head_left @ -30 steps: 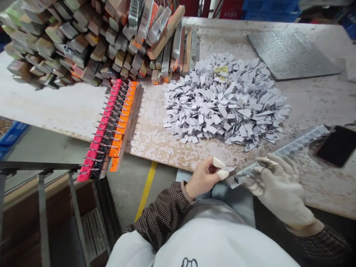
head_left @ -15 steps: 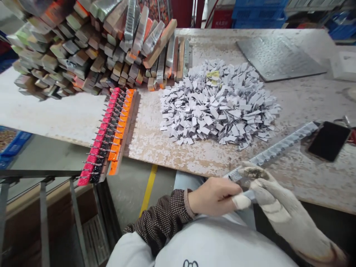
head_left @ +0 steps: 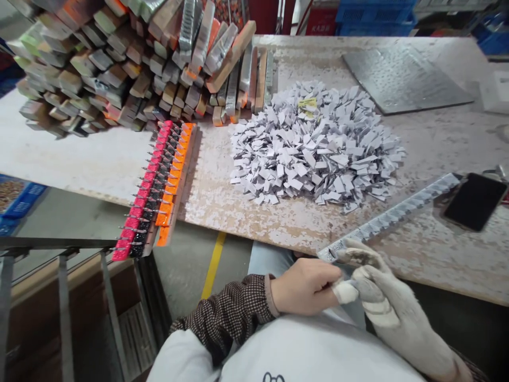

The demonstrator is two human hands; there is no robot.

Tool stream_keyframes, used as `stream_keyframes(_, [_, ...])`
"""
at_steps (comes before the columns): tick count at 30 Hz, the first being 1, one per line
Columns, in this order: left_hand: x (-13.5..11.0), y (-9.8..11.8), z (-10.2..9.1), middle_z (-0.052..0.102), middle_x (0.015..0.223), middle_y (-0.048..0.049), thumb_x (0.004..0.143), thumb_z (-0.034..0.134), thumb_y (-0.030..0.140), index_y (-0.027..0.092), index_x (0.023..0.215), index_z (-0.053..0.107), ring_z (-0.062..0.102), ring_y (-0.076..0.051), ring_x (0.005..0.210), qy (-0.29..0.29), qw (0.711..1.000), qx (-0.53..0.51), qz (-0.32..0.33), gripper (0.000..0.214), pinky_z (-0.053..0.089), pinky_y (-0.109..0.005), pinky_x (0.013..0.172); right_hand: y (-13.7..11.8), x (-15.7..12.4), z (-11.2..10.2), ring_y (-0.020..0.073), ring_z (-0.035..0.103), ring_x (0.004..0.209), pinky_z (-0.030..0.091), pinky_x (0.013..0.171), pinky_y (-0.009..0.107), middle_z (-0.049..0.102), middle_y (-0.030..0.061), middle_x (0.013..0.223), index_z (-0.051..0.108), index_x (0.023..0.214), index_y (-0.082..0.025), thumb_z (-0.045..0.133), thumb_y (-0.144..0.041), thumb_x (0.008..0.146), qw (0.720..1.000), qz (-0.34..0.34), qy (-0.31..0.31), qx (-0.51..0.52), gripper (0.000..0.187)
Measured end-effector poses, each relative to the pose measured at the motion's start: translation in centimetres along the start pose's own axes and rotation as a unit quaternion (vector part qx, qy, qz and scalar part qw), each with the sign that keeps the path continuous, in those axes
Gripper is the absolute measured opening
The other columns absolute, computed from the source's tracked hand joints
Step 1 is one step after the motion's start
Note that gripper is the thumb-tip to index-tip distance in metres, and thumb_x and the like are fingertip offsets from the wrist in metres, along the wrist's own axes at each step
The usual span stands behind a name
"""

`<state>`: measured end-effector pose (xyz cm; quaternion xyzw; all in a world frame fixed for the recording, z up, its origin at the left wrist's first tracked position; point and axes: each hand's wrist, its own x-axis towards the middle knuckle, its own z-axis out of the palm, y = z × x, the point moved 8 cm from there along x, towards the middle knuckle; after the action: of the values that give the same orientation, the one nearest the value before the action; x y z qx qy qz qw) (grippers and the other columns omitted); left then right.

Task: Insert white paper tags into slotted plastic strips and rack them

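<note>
In front of my body, my left hand (head_left: pixel 306 286) is closed, with a white cover on one fingertip. It meets my right hand (head_left: pixel 384 292), which wears a soiled white glove and has its fingers bent in a pinch. Between the fingertips a small pale piece (head_left: pixel 351 284) barely shows; the fingers hide most of it. A long light-grey strip (head_left: pixel 393 215) with a row of pale pieces lies slantwise on the table, its near end beside the gloved fingers. Beyond my hands sits a wide heap of small white tag-like pieces (head_left: pixel 314 148), with a yellow label (head_left: pixel 307 104) on top.
Pink (head_left: pixel 145 193) and orange (head_left: pixel 175 183) strips with protruding pins overhang the table's (head_left: pixel 222 212) front edge. Wooden bars (head_left: pixel 131 69) are stacked at back left. A phone (head_left: pixel 475 201) lies right, a metal sheet (head_left: pixel 405 79) behind. A metal rack (head_left: pixel 66 313) stands lower left.
My hands have come closer together, and the pale piece between them is now mostly covered. The strip's near end shows more beside my glove. The view has shifted slightly.
</note>
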<state>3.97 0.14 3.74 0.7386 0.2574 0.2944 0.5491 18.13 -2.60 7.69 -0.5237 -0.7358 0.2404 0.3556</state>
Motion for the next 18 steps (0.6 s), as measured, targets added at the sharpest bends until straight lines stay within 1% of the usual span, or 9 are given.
stream_keyframes(2, [-0.1,-0.2,0.7,0.043,0.061,0.0044,0.103,0.063,0.078,0.024,0.067,0.038,0.042,-0.012,0.059,-0.032,0.996,-0.083,0.011,0.069,0.043,-0.027,0.060,-0.2,-0.1,0.5,0.0285,0.081,0.118,0.073,0.098,0.043,0.080,0.0090,0.134,0.075,0.121,-0.029,0.062,-0.034,0.108,1.000,0.007,-0.013,0.023,0.019])
stream_keyframes(4, [-0.1,-1.1,1.0,0.046,0.062,0.0040,0.102,0.065,0.077,0.023,0.068,0.044,0.045,-0.011,0.059,-0.029,0.994,-0.102,0.004,0.068,0.044,-0.027,0.061,0.0,0.1,0.5,0.0277,0.080,0.119,0.072,0.095,0.041,0.079,0.0093,0.136,0.074,0.118,-0.029,0.060,-0.034,0.109,1.000,-0.002,-0.005,0.006,0.018])
stream_keyframes(6, [-0.2,-2.7,0.4,0.058,0.072,0.0004,0.106,0.065,0.070,0.020,0.079,0.058,0.056,-0.015,0.069,0.018,0.999,-0.013,-0.027,0.058,0.050,-0.029,0.070,0.3,0.6,0.1,0.0312,0.074,0.132,0.069,0.104,0.047,0.078,0.0106,0.136,0.074,0.105,-0.027,0.062,-0.030,0.107,0.997,-0.036,0.024,-0.067,0.012])
stream_keyframes(8, [-0.2,-4.0,-0.4,0.071,0.094,-0.0072,0.105,0.071,0.063,0.018,0.106,0.069,0.067,-0.024,0.090,0.070,0.985,0.142,-0.067,0.046,0.056,-0.037,0.085,0.5,1.2,0.0,0.0359,0.069,0.139,0.061,0.114,0.056,0.079,0.0115,0.130,0.070,0.091,-0.026,0.069,-0.026,0.102,0.977,-0.100,0.049,-0.184,0.011])
stream_keyframes(10, [-0.2,-4.8,-0.6,0.074,0.119,-0.0158,0.100,0.080,0.058,0.015,0.133,0.066,0.069,-0.033,0.112,0.077,0.953,0.277,-0.100,0.056,0.057,-0.046,0.097,0.9,1.8,0.8,0.0383,0.067,0.139,0.054,0.120,0.062,0.080,0.0124,0.125,0.068,0.085,-0.024,0.075,-0.024,0.098,0.944,-0.148,0.040,-0.291,0.015])
stream_keyframes(11, [0.0,-5.2,-0.4,0.073,0.126,-0.0182,0.097,0.083,0.056,0.014,0.138,0.064,0.067,-0.036,0.118,0.064,0.938,0.321,-0.110,0.062,0.056,-0.049,0.101,1.3,2.0,1.5,0.0383,0.067,0.137,0.051,0.122,0.063,0.079,0.0128,0.125,0.068,0.085,-0.023,0.076,-0.025,0.097,0.931,-0.161,0.022,-0.327,0.015])
stream_keyframes(14, [0.4,-5.8,0.6,0.072,0.128,-0.0178,0.096,0.084,0.047,0.015,0.137,0.065,0.065,-0.038,0.122,0.018,0.918,0.378,-0.120,0.055,0.053,-0.051,0.102,2.1,2.5,3.3,0.0361,0.065,0.139,0.046,0.125,0.062,0.079,0.0127,0.125,0.073,0.091,-0.022,0.071,-0.024,0.098,0.915,-0.169,-0.024,-0.367,0.008])
stream_keyframes(16, [0.7,-5.9,0.9,0.072,0.126,-0.0169,0.098,0.081,0.044,0.015,0.136,0.066,0.065,-0.037,0.121,0.012,0.915,0.386,-0.116,0.050,0.052,-0.051,0.100,2.2,2.8,4.1,0.0342,0.065,0.138,0.046,0.125,0.061,0.080,0.0115,0.121,0.076,0.096,-0.022,0.068,-0.023,0.099,0.915,-0.170,-0.027,-0.365,0.009])
stream_keyframes(18, [1.0,-5.8,1.0,0.072,0.125,-0.0171,0.099,0.078,0.045,0.014,0.137,0.067,0.064,-0.037,0.120,0.015,0.914,0.390,-0.110,0.050,0.051,-0.051,0.099,2.4,3.1,4.6,0.0328,0.066,0.136,0.047,0.124,0.059,0.081,0.0103,0.117,0.078,0.096,-0.022,0.068,-0.021,0.098,0.916,-0.168,-0.031,-0.362,0.010])
